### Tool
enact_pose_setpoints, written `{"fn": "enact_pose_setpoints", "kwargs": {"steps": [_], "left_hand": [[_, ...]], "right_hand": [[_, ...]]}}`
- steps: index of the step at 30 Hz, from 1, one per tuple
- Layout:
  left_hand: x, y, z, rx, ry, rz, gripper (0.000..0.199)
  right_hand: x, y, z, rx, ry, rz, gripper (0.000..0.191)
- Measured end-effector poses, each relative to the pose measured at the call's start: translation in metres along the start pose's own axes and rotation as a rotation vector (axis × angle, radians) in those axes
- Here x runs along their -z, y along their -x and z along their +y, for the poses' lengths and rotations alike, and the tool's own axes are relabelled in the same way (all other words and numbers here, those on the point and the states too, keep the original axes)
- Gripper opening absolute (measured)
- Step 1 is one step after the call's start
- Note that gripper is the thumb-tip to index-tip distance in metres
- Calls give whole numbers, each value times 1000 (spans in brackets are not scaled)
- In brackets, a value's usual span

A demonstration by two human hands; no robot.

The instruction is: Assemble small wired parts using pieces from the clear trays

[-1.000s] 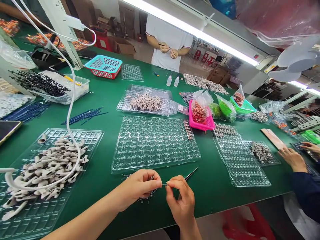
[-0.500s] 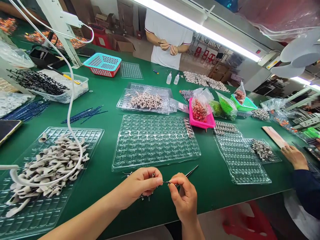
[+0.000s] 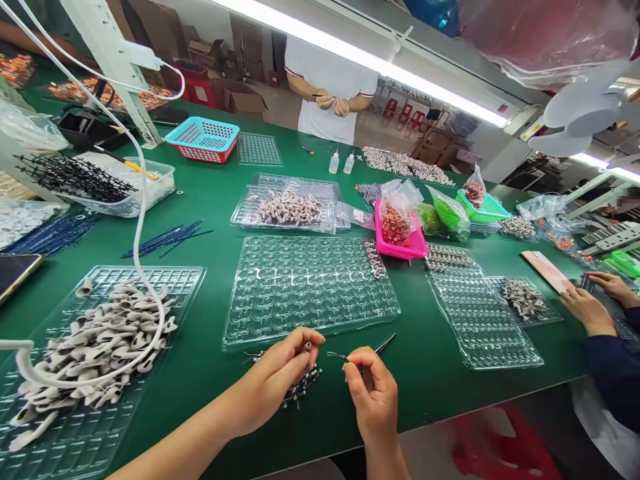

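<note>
My left hand (image 3: 283,373) is closed around a small grey-white plastic shell (image 3: 309,346), whose round end shows above the fingers. In a pinch between thumb and forefinger, my right hand (image 3: 373,393) holds a small dark part with thin wires (image 3: 337,355); the wire ends point toward my left hand without touching it. Tweezers (image 3: 386,343) stick out behind the right hand's fingers, their tips to the upper right. Under and beside my left hand lies a pile of small dark wired parts (image 3: 303,385), partly hidden by it. Just beyond stretches a clear moulded tray (image 3: 300,287).
On the left, grey shells (image 3: 120,327) are heaped on a clear tray (image 3: 183,283), with a white cable (image 3: 143,200) hanging across. Ahead are more shells (image 3: 290,208) and a pink basket (image 3: 400,250). To the right, a co-worker's hands (image 3: 590,310) are at the table.
My hands have moved apart; the wires that reached my left fingertips are now free of them. My left fingers have stretched out somewhat. The co-worker's second hand has come into view at right.
</note>
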State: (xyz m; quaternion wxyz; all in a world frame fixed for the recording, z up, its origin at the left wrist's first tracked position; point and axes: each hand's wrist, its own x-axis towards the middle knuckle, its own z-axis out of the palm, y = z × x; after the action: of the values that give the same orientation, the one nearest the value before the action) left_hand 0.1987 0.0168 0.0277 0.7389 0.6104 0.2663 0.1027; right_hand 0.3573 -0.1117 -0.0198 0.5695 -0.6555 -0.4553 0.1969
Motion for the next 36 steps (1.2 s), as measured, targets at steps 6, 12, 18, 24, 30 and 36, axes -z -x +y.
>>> {"fn": "enact_pose_setpoints", "kwargs": {"steps": [6, 12, 18, 24, 30, 36], "left_hand": [[-7, -3, -4, -29, -216, 101, 20], [-10, -4, -5, -1, -176, 66, 18], [-11, -3, -8, 8, -119, 39, 25], [-11, -3, -7, 13, -112, 26, 31], [-10, -3, -7, 24, -67, 44, 27], [-9, -5, -11, -11, -63, 61, 22]], "right_hand": [[-2, 0, 0, 109, 118, 29, 8], [-3, -2, -3, 228, 230, 32, 13], [-5, -4, -3, 280, 269, 30, 15], [-6, -4, -2, 314, 297, -2, 16], [-6, -4, -2, 325, 299, 3, 16], [-6, -3, -1, 318, 287, -3, 17]]}}
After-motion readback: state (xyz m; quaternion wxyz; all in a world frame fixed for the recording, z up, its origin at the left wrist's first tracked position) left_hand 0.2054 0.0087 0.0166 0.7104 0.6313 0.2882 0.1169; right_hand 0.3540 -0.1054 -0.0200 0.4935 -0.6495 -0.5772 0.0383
